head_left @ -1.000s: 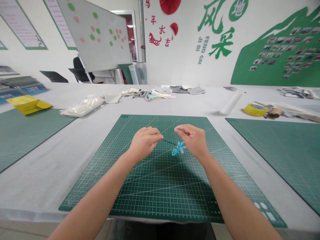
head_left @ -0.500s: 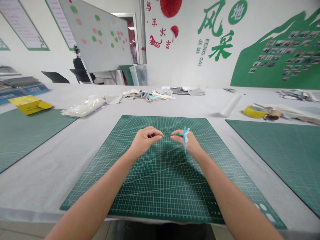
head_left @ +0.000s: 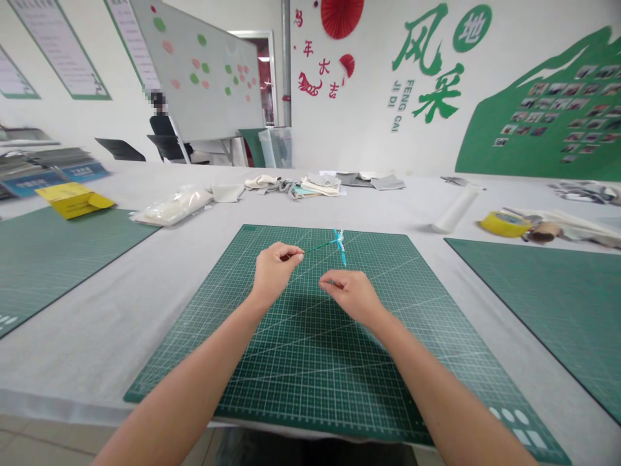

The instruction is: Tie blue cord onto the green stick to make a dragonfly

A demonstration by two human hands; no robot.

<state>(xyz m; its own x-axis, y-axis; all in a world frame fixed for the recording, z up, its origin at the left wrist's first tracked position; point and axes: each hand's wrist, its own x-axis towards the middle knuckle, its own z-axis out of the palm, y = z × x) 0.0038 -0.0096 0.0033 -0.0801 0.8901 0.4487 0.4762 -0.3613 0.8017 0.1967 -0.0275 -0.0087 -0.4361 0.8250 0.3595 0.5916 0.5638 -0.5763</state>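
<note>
A blue flower (head_left: 340,241) on a thin green stem (head_left: 317,246) is held up over the far half of the cutting mat (head_left: 301,362), with its long axis running from the left hand (head_left: 274,272) toward the mat's right side and slightly toward its far edge. The left hand pinches the stem near its plain end; the blossom, at the other end, lies beyond the right hand (head_left: 353,294) and nearer to it than to the left. The hands are apart above the mat. The right thumb and fingers are drawn together, clear of the stem; whether they grip anything fine, I cannot tell.

The stem is slender and almost straight. The blossom has narrow, bright blue petals, one hanging low, with a pale, glinting part beside them. The mat is flat, dark green and printed with a fine white grid. It lies on a bench (head_left: 97,310) under pale, softly creased cloth. Past the mat's far edge are crumpled grey and cream fabric scraps (head_left: 320,186); to its left, a glossy plastic bag (head_left: 172,206); to its right, a round yellow tape roll (head_left: 504,224).
</note>
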